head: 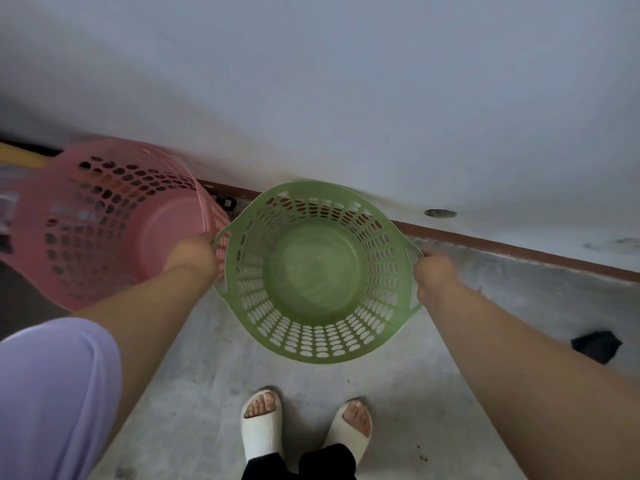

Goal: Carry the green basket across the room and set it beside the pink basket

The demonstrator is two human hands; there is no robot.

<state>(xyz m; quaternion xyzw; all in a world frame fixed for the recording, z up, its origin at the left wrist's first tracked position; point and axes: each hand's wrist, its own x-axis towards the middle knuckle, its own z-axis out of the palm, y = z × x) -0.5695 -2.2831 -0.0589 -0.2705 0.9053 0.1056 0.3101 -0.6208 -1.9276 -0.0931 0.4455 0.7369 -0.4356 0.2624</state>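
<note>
A round green basket (317, 271) with perforated walls is in the middle of the view, empty, close to the wall's foot. My left hand (194, 252) grips its left handle and my right hand (434, 271) grips its right handle. I cannot tell whether the basket touches the floor. Just to its left stands a larger pink basket (104, 220), also perforated; its rim nearly meets the green basket's left handle, behind my left hand.
A pale wall with a brown skirting strip (519, 249) runs behind both baskets. The floor is grey concrete (194, 368). A dark scrap (595, 345) lies at the right. My feet in white slippers (304, 424) stand below the green basket.
</note>
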